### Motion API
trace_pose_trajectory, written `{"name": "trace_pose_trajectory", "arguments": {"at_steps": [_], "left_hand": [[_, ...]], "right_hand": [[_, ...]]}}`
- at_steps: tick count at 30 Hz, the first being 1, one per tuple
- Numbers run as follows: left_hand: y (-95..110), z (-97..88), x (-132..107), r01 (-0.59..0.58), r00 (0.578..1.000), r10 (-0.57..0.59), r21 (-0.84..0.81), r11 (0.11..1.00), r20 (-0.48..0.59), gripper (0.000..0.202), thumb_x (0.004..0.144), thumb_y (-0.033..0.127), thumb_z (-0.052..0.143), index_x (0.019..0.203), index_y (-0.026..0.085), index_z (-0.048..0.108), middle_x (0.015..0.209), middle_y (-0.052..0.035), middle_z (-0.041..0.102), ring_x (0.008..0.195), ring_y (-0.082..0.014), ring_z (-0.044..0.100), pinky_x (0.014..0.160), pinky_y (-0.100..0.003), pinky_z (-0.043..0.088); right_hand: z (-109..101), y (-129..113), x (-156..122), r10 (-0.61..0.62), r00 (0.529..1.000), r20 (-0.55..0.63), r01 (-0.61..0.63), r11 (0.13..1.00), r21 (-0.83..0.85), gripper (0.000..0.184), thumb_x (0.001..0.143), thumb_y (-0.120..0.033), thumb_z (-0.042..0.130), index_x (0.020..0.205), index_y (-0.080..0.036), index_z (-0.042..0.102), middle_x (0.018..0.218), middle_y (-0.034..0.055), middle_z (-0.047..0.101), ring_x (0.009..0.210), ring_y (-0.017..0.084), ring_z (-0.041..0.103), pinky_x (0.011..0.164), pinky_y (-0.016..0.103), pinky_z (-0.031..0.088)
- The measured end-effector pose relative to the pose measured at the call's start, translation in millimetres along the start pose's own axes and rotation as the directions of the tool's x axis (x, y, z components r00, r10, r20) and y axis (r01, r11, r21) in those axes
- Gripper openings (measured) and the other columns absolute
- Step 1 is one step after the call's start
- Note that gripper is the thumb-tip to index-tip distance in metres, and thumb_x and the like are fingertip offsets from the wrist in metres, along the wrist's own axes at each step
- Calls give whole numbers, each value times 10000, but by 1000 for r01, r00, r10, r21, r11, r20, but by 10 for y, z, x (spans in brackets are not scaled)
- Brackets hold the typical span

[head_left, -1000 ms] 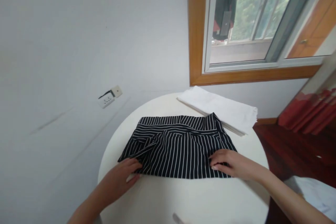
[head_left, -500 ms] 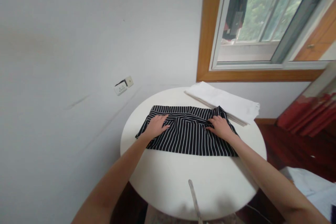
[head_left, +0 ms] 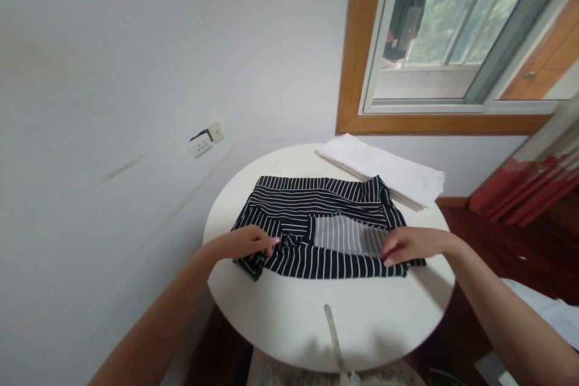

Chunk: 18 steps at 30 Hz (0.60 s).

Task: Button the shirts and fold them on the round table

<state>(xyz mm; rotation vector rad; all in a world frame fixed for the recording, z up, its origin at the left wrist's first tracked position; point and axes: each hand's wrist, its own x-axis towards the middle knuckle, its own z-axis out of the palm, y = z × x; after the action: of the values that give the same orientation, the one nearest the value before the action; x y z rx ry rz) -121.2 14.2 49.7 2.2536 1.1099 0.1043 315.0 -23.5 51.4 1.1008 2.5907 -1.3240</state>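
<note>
A black garment with thin white stripes (head_left: 316,211) lies on the round white table (head_left: 316,319). Its far layer is drawn toward me over the near part, and a paler grey striped inner face shows in the middle. My left hand (head_left: 246,242) pinches the cloth at its left near corner. My right hand (head_left: 409,244) grips the cloth's edge at the right near side. Both hands are closed on the fabric.
A folded white cloth (head_left: 384,170) lies at the table's far right edge, under the window (head_left: 452,42). A wall socket (head_left: 201,140) sits on the left wall. A thin pale rod (head_left: 335,341) stands at the table's near edge. Red curtain and dark wooden floor are at right.
Both hands went from the near edge to lying flat on the cloth's far part, then drew that layer back toward me, exposing the grey inner face.
</note>
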Motion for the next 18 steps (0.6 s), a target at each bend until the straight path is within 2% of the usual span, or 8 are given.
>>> {"name": "trace_pose_trajectory", "arguments": {"at_steps": [1,3,5,7,9,12,15,18], "left_hand": [[44,-18,29,-21,999,20,12,1000,39,496,925,508,377,758,198,727,614,7,645,586,-127,571,609,-221,412],[126,-21,178,-105,994,105,102,989,2,455,937,459,377,820,190,724,724,-20,681,681,-144,599,679,-238,423],[183,16,393,-172,970,204,218,961,-135,377,928,405,422,863,172,711,841,-53,698,812,-173,611,779,-271,430],[204,80,593,-192,945,256,289,938,-205,299,912,352,463,954,166,694,933,-67,701,902,-191,610,842,-297,431],[191,145,723,-174,941,253,324,930,-222,264,899,295,485,1029,166,674,997,-70,701,952,-197,612,875,-309,437],[134,200,769,-136,951,222,354,925,-217,253,887,212,474,1037,167,673,1050,-67,702,1002,-200,614,920,-322,436],[70,196,724,-123,947,214,345,930,-240,252,886,189,467,1025,170,677,1050,-64,703,1004,-198,616,934,-332,438],[10,189,690,-159,937,255,358,920,-240,243,890,224,496,1049,165,671,1047,-74,693,1014,-206,602,952,-354,425]], "right_hand": [[-18,-8,39,2,1000,27,-3,999,37,390,889,-494,508,918,-167,718,779,27,688,740,166,624,695,262,468],[-53,-1,222,19,989,-145,-18,1000,12,374,909,-460,480,999,-174,703,852,40,699,792,175,633,754,284,474],[-65,22,490,33,908,-417,-95,987,-129,332,909,-401,483,1038,-181,697,964,72,694,864,197,629,825,323,466],[-43,40,749,12,838,-546,-184,948,-261,334,892,-365,517,1100,-164,682,1074,121,667,979,236,611,905,361,441],[5,39,918,-4,832,-556,-206,926,-316,445,857,-369,578,1230,-130,612,1185,161,622,1096,272,571,970,384,411],[77,-16,949,9,897,-442,-144,951,-272,573,801,-351,650,1314,-120,545,1285,161,577,1174,283,537,1012,381,392],[116,-143,789,-56,958,-280,-3,979,-205,445,802,-305,641,1233,-193,623,1228,89,626,1119,241,576,984,348,419],[149,-331,554,-92,944,-318,23,977,-213,361,825,-232,594,1180,-238,659,1129,60,660,1039,208,602,940,342,437]]}}
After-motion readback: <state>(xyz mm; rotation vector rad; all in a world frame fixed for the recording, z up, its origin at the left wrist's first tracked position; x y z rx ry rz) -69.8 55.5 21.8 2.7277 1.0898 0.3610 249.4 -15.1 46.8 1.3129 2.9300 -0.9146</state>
